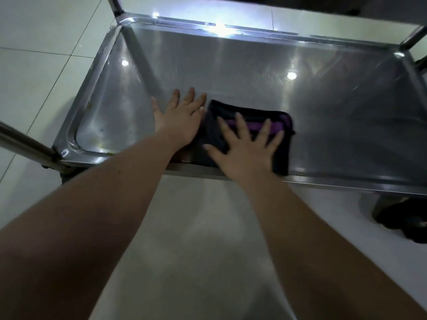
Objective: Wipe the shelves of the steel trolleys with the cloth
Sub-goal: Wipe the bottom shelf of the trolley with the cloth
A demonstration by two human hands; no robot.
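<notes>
The pale tiled floor (34, 72) fills the left side, with thin dark joints between the tiles. A steel trolley stands on it, and its shelf (335, 107) takes up most of the upper half. The shelf is a shallow tray of brushed steel with a raised rim and rounded corners. It mirrors several bright lamps and shows fine scratches and dull smears. A few yellowish specks sit near its front left corner. Round steel posts (116, 6) rise from the far corners, and a thicker tube (25, 140) slants in at the near left corner.

Two bare forearms reach in from below.

The cloth (221, 109) lies flat on the shelf near the front rim, a little left of the middle. It is folded into a thick pad, black or very dark, with a purple stripe (255, 124) across its width.

The right hand (247, 151) lies palm down on the cloth. Its grip is apart, with the fingers straight and fanned and the thumb pointing left. The left hand (179, 118) rests flat on the bare steel just beside the cloth, its thumb side meeting the cloth's left edge. Its grip is also apart, with the fingers spread.

A dark caster wheel (397, 218) shows under the right end of the front rim.
</notes>
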